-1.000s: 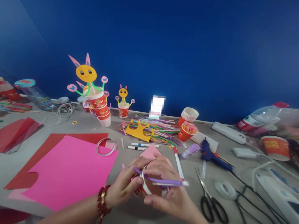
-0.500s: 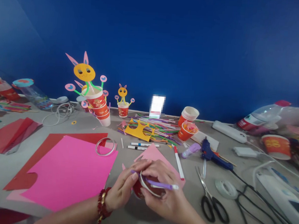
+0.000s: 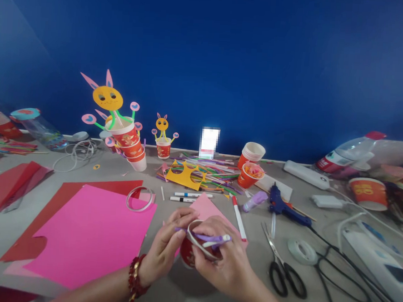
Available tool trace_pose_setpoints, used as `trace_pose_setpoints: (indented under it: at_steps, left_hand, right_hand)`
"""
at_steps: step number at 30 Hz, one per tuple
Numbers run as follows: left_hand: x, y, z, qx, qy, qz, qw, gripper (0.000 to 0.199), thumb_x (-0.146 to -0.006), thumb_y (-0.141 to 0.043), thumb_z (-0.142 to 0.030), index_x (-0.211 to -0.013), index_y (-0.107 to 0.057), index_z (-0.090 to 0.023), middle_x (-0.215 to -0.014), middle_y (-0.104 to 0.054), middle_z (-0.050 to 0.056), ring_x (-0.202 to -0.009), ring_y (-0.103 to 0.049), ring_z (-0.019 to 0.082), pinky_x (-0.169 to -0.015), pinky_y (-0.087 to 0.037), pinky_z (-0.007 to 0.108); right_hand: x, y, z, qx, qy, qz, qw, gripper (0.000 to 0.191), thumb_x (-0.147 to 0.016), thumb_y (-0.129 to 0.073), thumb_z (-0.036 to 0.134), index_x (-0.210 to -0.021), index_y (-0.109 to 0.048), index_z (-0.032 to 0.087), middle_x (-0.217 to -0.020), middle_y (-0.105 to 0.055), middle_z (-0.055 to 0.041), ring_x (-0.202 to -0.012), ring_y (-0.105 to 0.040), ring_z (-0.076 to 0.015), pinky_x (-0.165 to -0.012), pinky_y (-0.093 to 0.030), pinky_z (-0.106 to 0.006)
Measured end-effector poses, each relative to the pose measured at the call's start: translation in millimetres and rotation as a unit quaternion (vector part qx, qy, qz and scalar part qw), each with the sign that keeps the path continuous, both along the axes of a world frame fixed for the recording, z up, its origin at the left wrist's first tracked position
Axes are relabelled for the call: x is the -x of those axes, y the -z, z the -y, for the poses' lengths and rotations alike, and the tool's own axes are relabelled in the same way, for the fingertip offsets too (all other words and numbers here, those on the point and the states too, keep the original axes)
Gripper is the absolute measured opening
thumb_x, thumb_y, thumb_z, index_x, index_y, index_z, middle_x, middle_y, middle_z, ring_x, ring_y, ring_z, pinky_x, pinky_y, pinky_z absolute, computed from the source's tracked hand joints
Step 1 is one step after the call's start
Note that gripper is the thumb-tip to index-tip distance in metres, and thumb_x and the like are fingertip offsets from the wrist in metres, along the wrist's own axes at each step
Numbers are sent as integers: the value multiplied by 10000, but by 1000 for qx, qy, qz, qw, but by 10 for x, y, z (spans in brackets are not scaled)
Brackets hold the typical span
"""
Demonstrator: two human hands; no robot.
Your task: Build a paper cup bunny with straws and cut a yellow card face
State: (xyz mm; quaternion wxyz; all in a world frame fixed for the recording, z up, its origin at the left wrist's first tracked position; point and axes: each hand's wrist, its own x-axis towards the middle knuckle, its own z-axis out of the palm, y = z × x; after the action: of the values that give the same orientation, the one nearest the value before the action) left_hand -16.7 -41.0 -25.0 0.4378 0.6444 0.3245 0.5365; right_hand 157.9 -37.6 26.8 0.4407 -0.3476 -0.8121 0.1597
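A red paper cup (image 3: 187, 254) with a white rim is held tilted low in the middle of the view. Purple pipe cleaners (image 3: 210, 238) cross its mouth, with white tips at the right. My right hand (image 3: 224, 252) is closed on the cup's right side, thumb outside and fingers over the rim. At the left of the rim, my left hand (image 3: 168, 240) pinches the purple pipe cleaner's left end between thumb and fingers. A pink paper sheet (image 3: 209, 210) lies behind the hands. The inside of the cup is mostly hidden by my right fingers.
Pink paper (image 3: 94, 235) lies at left under a tape ring (image 3: 140, 198). Scissors (image 3: 279, 265), a tape roll (image 3: 302, 252) and a blue glue gun (image 3: 283, 206) lie at right. Finished cup figures (image 3: 127, 139) stand behind, beside a yellow paper piece (image 3: 186, 175) and pipe cleaners.
My left fingers have shifted back a little from the cup's rim, so more of it shows. The white-tipped pipe cleaner end has moved left and up. The whole view has shifted slightly.
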Motion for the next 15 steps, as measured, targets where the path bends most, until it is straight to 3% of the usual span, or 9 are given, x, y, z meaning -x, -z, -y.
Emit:
trace_pose_setpoints:
  at_steps: [3,6,12,15]
  left_hand:
    - [34,-20,-43,-18,-52,-12,998,255,-967,-567,-279,-1174,-714,-256,-1073,-703,84,-1038,-627,229,-910,-520,366]
    - [68,-24,-64,-25,-71,-13,997,150,-921,-640,-216,-1040,-728,-234,-960,-700,61,-961,-640,210,-843,-527,323]
    - [78,-1,-3,5,-35,32,999,111,-966,-561,-215,-1014,-661,-202,-1062,-702,92,-1013,-659,220,-892,-533,353]
    - [82,21,35,20,-18,44,999,123,-981,-537,-211,-1049,-639,-208,-1117,-701,91,-1062,-657,223,-933,-525,363]
  right_hand:
    - [-34,-20,-20,-16,-2,-2,1000,320,-811,-611,98,-1067,-539,276,-919,-761,-23,-782,-705,-208,-793,-546,-353]
    - [-57,6,-27,-25,-2,-5,1000,292,-818,-630,114,-1031,-518,279,-906,-751,-20,-805,-701,-215,-807,-540,-359]
    - [-32,66,-1,0,41,-25,999,250,-809,-650,132,-944,-500,278,-844,-727,-17,-810,-687,-225,-714,-549,-325]
    - [-19,56,9,-10,31,-22,999,238,-812,-640,122,-932,-508,281,-805,-731,-4,-784,-688,-222,-702,-555,-320]
